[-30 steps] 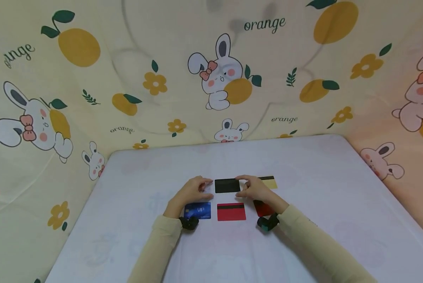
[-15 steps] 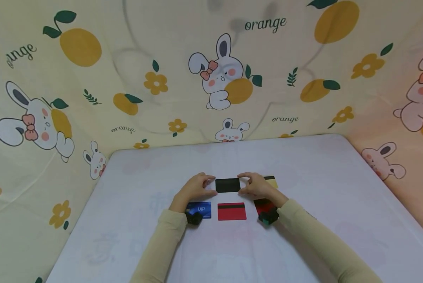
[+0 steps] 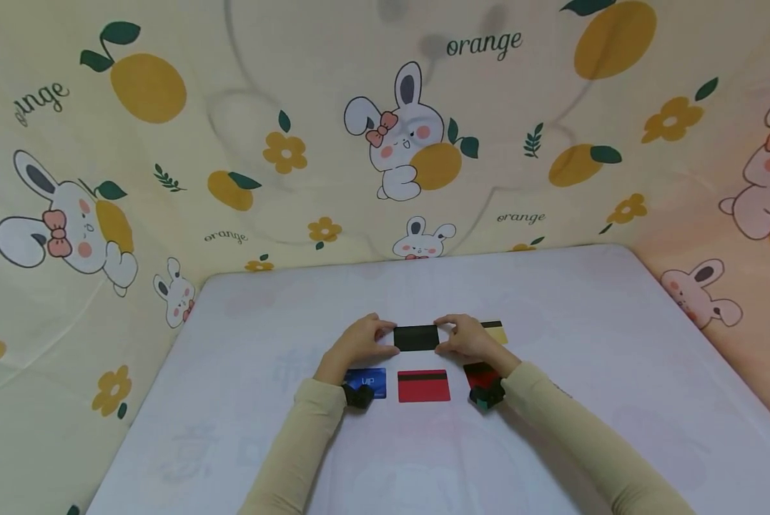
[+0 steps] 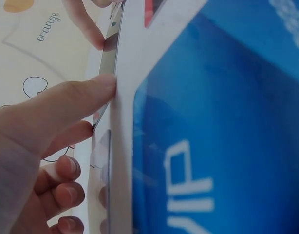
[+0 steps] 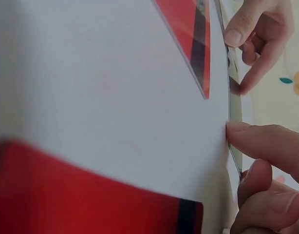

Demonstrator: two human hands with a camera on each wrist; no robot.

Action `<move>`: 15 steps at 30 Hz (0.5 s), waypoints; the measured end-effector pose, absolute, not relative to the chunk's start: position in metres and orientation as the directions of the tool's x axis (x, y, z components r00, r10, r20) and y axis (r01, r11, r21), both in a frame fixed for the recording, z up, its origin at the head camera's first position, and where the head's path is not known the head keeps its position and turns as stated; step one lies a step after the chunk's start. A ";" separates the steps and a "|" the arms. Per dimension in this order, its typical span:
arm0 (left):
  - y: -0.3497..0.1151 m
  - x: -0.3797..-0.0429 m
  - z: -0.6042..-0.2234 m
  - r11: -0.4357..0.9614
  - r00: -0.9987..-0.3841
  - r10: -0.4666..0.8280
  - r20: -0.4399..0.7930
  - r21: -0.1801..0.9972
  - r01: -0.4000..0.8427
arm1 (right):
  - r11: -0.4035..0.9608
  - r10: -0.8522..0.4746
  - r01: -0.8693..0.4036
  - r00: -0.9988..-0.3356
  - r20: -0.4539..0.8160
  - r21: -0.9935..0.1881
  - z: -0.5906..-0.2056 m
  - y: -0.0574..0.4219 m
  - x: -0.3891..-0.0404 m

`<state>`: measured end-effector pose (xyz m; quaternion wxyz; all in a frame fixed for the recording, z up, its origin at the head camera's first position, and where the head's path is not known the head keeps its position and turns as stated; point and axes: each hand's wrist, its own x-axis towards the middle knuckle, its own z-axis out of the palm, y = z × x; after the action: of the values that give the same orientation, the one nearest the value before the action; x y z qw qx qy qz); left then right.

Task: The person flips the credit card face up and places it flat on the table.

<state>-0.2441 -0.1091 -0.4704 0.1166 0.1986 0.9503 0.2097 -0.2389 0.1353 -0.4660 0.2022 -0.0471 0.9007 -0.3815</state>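
Beige sleeve (image 3: 294,443), leading to left hand (image 3: 357,341): thumb and forefinger pinching black card (image 3: 416,338) at left end, thumb at near corner, forefinger at far corner, other fingers loosely curled. Beneath those fingers, in left wrist view, pale glossy edge (image 4: 104,170), too hidden to identify. Blue card (image 3: 374,379), lower row, marked VIP, partly covered at left wrist. Black card, upper row, between both hands, long sides running across; flat on white table (image 3: 391,458) or slightly raised, cannot tell. Red card (image 3: 423,386), lower row, dark stripe near far edge, just below black card and apart from it. Right hand (image 3: 467,338): thumb and forefinger pinching right end likewise, at near and far corners. Second red card (image 3: 477,375), lower row, part black, partly covered at right wrist. Gold card (image 3: 497,335), upper row, dark-striped, partly behind right hand. Advisable for steady handling, by judgement: equal light pressure at all four corners; both hands moving together, level; no squeezing end to end, for fear of bowing; wrists lifted well clear of blue card and second red card, to avoid nudging either.
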 end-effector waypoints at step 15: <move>-0.107 -0.242 -0.469 0.821 -0.894 0.426 -0.138 0.473 0.318 | 0.748 -0.274 -0.033 -0.925 -0.263 -0.663 -0.469 0.135 -0.246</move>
<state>-0.2419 -0.1075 -0.4685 0.1195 0.1966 0.9467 0.2252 -0.2464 0.1351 -0.4691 0.1745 -0.0835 0.9184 -0.3450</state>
